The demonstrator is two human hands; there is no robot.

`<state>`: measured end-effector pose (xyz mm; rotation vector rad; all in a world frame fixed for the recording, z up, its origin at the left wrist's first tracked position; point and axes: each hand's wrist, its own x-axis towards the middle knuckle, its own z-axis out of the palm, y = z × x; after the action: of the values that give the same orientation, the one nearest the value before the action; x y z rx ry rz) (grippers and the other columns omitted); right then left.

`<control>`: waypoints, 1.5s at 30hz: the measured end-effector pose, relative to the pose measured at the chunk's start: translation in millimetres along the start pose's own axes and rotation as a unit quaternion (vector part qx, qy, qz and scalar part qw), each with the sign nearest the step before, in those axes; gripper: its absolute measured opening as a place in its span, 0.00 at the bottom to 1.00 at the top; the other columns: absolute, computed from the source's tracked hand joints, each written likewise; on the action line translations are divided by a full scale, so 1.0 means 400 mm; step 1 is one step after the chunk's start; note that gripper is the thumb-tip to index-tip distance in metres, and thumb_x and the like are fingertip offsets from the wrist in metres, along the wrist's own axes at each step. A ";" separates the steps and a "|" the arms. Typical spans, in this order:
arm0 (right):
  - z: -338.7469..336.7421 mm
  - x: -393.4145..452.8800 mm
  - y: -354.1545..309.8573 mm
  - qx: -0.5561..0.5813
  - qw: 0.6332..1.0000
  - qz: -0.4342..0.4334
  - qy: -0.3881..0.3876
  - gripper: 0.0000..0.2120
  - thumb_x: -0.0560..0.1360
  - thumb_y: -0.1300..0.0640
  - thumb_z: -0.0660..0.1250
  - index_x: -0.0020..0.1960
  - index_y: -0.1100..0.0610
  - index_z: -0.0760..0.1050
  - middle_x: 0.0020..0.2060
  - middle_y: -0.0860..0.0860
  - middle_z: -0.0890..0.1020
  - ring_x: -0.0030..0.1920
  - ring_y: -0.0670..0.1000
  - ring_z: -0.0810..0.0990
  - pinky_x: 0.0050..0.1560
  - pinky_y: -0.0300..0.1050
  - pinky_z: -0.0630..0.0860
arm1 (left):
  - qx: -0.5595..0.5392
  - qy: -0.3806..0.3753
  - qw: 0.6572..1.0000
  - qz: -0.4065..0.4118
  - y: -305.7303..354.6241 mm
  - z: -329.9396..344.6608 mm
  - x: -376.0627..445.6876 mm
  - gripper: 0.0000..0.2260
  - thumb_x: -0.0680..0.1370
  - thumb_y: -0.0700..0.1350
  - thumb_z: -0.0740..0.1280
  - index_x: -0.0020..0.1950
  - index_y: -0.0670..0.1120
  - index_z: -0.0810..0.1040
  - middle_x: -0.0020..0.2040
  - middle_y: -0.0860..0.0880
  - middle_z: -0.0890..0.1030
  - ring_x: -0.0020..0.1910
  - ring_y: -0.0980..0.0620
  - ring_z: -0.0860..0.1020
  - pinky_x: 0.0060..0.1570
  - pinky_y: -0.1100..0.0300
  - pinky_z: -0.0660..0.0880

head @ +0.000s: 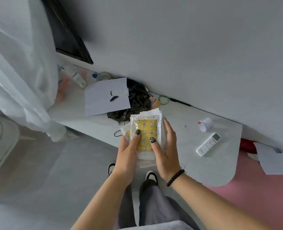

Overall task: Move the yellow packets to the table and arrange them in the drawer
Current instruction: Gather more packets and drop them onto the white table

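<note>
I've got the stack of yellow packets [145, 133] in both hands, held up just over the near edge of the white tabletop [223, 163]. My left hand [125, 156] wraps the stack's left side, thumb pressed flat on the top packet's yellow star-patterned face. My right hand [166, 146] clamps the right side, thumb on top too, fingers curled round the far edge. So both grips are closed on the stack, which isn't touching the tabletop. Each packet is a clear sleeve with a yellow pad inside; how many are in the stack I can't quite tell, the edges blur together. Behind the stack a crumpled black plastic bag [137, 100] lies on the tabletop, partly under a white sheet of paper [106, 95]. A white remote control [208, 144] sits well to the right, with a crumpled white paper cup [205, 124] near it.
</note>
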<state>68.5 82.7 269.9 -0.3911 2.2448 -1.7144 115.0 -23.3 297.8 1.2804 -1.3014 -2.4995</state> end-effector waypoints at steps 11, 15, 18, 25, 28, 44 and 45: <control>0.360 -0.128 -0.114 -0.011 0.980 -0.055 -0.192 0.27 0.73 0.43 0.57 0.70 0.38 0.54 0.64 0.30 0.61 0.68 0.35 0.60 0.67 0.31 0.60 | -0.100 0.131 0.984 0.064 0.072 -0.393 -0.151 0.10 0.80 0.44 0.63 0.61 0.47 0.73 0.54 0.41 0.83 0.51 0.45 0.82 0.55 0.46 0.77; 0.543 -0.212 -0.157 -0.002 0.969 -0.062 -0.240 0.27 0.73 0.43 0.57 0.70 0.40 0.54 0.64 0.29 0.61 0.69 0.36 0.61 0.67 0.32 0.61 | -0.109 0.174 0.975 0.082 0.107 -0.586 -0.220 0.11 0.80 0.44 0.63 0.62 0.47 0.73 0.56 0.41 0.82 0.54 0.42 0.81 0.58 0.44 0.76; 0.713 -0.299 -0.211 0.009 0.960 -0.065 -0.271 0.28 0.72 0.44 0.57 0.70 0.42 0.54 0.65 0.32 0.61 0.68 0.32 0.61 0.67 0.31 0.61 | -0.121 0.198 0.967 0.106 0.142 -0.766 -0.289 0.10 0.80 0.44 0.63 0.61 0.49 0.73 0.55 0.44 0.83 0.55 0.44 0.81 0.58 0.45 0.77; 1.088 -0.478 -0.318 0.031 0.937 -0.060 -0.342 0.32 0.72 0.47 0.59 0.74 0.50 0.56 0.69 0.52 0.66 0.70 0.50 0.66 0.68 0.57 0.67 | -0.142 0.272 0.940 0.149 0.218 -1.143 -0.437 0.09 0.80 0.45 0.64 0.60 0.50 0.74 0.55 0.45 0.83 0.55 0.45 0.81 0.59 0.43 0.76; 1.230 -0.537 -0.364 0.031 0.923 -0.062 -0.379 0.31 0.72 0.47 0.59 0.73 0.49 0.56 0.69 0.53 0.65 0.69 0.50 0.66 0.68 0.56 0.68 | -0.159 0.313 0.921 0.168 0.249 -1.282 -0.484 0.09 0.79 0.46 0.64 0.60 0.49 0.73 0.55 0.45 0.83 0.54 0.46 0.81 0.59 0.44 0.76; 1.849 -0.600 -0.467 -0.018 0.838 -0.056 -0.542 0.31 0.73 0.42 0.60 0.73 0.45 0.56 0.69 0.50 0.64 0.70 0.48 0.66 0.69 0.57 0.66 | -0.266 0.435 0.845 0.160 0.408 -1.826 -0.486 0.10 0.80 0.48 0.64 0.61 0.50 0.74 0.56 0.47 0.82 0.56 0.47 0.81 0.61 0.43 0.74; 1.874 -0.607 -0.477 -0.030 0.835 -0.060 -0.546 0.32 0.72 0.42 0.59 0.73 0.47 0.56 0.68 0.49 0.64 0.69 0.45 0.65 0.70 0.53 0.65 | -0.271 0.442 0.841 0.155 0.415 -1.851 -0.488 0.10 0.80 0.47 0.63 0.61 0.50 0.74 0.56 0.47 0.83 0.56 0.47 0.81 0.61 0.43 0.75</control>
<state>589.7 -538.5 282.1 -1.1802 1.4013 -0.9846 700.6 -543.3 314.7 1.5712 -0.4687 -1.5044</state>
